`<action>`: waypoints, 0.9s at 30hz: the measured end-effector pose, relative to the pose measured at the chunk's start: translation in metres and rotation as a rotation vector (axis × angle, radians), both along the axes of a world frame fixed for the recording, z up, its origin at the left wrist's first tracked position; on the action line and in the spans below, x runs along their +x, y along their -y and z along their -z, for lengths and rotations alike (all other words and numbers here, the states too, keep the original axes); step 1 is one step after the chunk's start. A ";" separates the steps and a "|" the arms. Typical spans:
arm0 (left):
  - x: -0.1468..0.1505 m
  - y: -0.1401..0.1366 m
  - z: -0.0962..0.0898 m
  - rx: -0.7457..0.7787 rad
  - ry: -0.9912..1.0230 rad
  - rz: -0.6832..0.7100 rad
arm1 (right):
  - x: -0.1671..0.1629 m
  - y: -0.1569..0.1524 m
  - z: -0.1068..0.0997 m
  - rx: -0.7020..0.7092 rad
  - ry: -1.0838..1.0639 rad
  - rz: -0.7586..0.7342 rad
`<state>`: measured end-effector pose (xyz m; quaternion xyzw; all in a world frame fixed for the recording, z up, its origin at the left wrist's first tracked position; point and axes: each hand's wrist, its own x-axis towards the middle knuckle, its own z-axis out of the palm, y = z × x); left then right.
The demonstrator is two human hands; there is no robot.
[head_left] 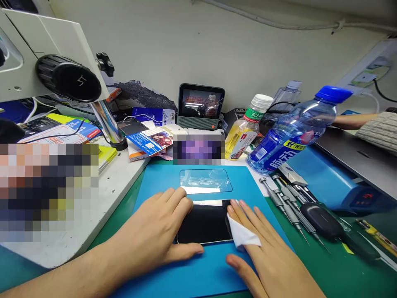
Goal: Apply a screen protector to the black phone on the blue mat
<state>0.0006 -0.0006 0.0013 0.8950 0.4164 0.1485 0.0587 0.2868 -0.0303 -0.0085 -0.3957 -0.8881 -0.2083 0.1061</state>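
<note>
A black-screened smartphone [203, 223] lies flat and sideways on a blue mat [198, 269]. My left hand [161, 223] grips its left end, with curled fingers at the far edge and the thumb along the near edge. At the right end, my right hand [260, 244] lies with straight fingers over a folded white wipe [243, 234], pressing it to the phone; its thumb stands apart over the mat. Just beyond the phone, a clear screen protector with a black border [206, 181] rests on the mat.
Screwdrivers [287, 207] and a black oval case [321, 219] lie at right. Behind them stand a yellow drink bottle [243, 130] and a large blue-capped bottle [294, 128]. A microscope stand [124, 182] fills the left. Another person's arm [356, 121] shows at far right.
</note>
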 end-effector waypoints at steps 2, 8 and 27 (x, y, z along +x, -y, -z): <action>0.000 0.000 0.001 0.002 0.008 -0.005 | -0.011 -0.010 -0.005 -0.037 -0.012 0.000; 0.001 -0.002 -0.001 0.003 0.026 0.011 | -0.007 0.007 -0.002 0.013 0.019 -0.043; 0.002 -0.002 -0.003 -0.026 -0.008 0.008 | -0.010 0.008 0.007 -0.029 0.024 -0.087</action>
